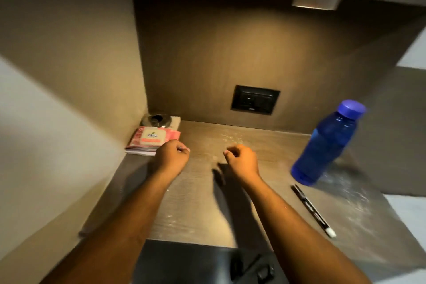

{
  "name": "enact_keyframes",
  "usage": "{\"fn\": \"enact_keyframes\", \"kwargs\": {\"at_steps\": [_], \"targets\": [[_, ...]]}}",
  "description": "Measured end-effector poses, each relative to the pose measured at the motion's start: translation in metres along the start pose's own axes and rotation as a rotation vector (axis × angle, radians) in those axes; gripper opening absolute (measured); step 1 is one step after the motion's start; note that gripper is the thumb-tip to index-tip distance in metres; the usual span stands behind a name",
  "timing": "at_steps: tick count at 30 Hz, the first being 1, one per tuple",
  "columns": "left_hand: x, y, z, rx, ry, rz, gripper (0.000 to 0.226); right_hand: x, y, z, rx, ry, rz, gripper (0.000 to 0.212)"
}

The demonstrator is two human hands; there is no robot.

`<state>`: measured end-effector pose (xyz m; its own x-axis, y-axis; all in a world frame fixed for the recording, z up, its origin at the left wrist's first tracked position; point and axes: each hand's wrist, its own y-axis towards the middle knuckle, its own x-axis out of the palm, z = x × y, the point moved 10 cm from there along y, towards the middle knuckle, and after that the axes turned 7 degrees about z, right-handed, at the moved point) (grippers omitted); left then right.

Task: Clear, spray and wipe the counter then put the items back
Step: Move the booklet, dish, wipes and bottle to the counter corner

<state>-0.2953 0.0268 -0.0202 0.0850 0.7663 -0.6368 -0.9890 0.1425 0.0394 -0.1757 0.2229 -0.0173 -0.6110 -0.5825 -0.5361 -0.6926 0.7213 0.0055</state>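
Blue bottle [327,143] is standing at the right edge of the counter [207,203], pen [311,210] lying just near of it, wipes pack [152,137] tucked in the far-left corner. Both hands are hovering mid-counter, loosely curled, holding nothing: left hand [171,157] just beside the pack, right hand [241,160] well short of the bottle, probably lining up to start clearing

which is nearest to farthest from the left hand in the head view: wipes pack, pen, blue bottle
From the left hand:
1. Wipes pack, just left of it, by the corner.
2. Pen, right side, near the front edge.
3. Blue bottle, far right, standing.
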Motion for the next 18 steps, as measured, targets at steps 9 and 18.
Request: {"fn": "enact_keyframes", "kwargs": {"at_steps": [9, 18], "targets": [[0.191, -0.14, 0.114, 0.139, -0.106, -0.482, 0.008, -0.185, -0.048, 0.15, 0.291, -0.651, 0.094, 0.022], [0.193, -0.16, 0.104, -0.02, -0.19, -0.469, 0.014, -0.155, -0.03, 0.154, 0.313, -0.401, -0.009, 0.022]]}}
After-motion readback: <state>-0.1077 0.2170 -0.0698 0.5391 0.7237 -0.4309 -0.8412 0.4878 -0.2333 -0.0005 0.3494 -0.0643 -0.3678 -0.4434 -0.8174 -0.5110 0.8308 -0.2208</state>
